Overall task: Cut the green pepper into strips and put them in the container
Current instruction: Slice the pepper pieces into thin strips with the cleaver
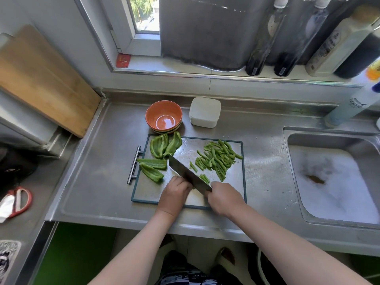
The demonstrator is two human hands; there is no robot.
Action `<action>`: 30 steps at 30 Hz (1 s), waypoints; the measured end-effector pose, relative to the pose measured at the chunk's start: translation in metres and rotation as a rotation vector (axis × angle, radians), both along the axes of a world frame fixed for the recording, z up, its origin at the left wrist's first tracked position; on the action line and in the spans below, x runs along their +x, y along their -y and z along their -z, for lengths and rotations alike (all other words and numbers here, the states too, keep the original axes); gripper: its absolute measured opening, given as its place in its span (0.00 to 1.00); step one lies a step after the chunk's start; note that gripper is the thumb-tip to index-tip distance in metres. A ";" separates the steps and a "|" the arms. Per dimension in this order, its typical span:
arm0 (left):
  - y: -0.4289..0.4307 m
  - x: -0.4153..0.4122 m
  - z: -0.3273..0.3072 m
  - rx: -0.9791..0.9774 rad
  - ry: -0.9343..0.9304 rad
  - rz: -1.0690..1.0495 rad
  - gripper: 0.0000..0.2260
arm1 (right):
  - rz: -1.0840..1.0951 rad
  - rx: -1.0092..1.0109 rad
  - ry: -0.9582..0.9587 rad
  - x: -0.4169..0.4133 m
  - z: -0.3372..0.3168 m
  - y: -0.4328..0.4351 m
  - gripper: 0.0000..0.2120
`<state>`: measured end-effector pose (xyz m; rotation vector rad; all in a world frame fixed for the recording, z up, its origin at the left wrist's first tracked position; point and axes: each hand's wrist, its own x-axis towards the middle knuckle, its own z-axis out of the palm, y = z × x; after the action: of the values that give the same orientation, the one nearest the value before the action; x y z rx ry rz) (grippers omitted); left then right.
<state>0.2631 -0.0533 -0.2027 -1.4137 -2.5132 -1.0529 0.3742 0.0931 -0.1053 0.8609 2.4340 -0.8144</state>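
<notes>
A steel cutting board (232, 194) with a dark rim lies on the counter. Several uncut green pepper pieces (159, 150) sit at its left and far-left side. A pile of cut green strips (216, 158) lies at the far right of the board. My right hand (223, 197) grips the handle of a cleaver (188, 173), whose blade slants toward the far left. My left hand (174, 195) is curled with its knuckles against the blade; what lies under it is hidden. A few fresh strips (204, 178) lie right of the blade. An orange bowl (163, 116) stands just behind the board.
A lidded white plastic box (204, 112) stands right of the bowl. A sink (337, 177) is at the right. Bottles (265, 38) line the window sill. A wooden board (43, 79) leans at the left, and red-handled scissors (18, 200) lie on the lower left surface.
</notes>
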 end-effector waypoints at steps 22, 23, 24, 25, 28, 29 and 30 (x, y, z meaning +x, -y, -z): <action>-0.009 -0.006 0.001 -0.003 -0.010 0.071 0.10 | 0.028 0.065 0.029 -0.003 0.000 0.000 0.04; -0.009 -0.005 0.002 -0.006 -0.021 0.064 0.10 | 0.024 0.070 0.030 -0.001 -0.001 -0.002 0.04; -0.009 -0.005 0.003 -0.009 -0.028 0.053 0.09 | 0.019 0.074 0.031 0.001 -0.002 -0.004 0.04; -0.010 -0.005 0.003 -0.014 -0.024 0.042 0.07 | 0.016 0.074 0.033 0.004 -0.003 -0.007 0.04; -0.014 -0.003 -0.003 -0.042 0.063 0.016 0.04 | 0.008 0.058 0.025 0.011 -0.007 -0.017 0.05; -0.016 -0.004 -0.007 -0.060 0.124 -0.004 0.05 | 0.002 0.055 0.014 0.012 -0.009 -0.020 0.05; -0.019 -0.005 -0.013 -0.073 0.207 -0.037 0.05 | -0.004 0.059 0.004 0.012 -0.011 -0.022 0.06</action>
<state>0.2581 -0.0347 -0.1899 -1.3332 -2.7364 -1.1682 0.3866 0.1150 -0.0947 0.8786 2.4664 -0.7416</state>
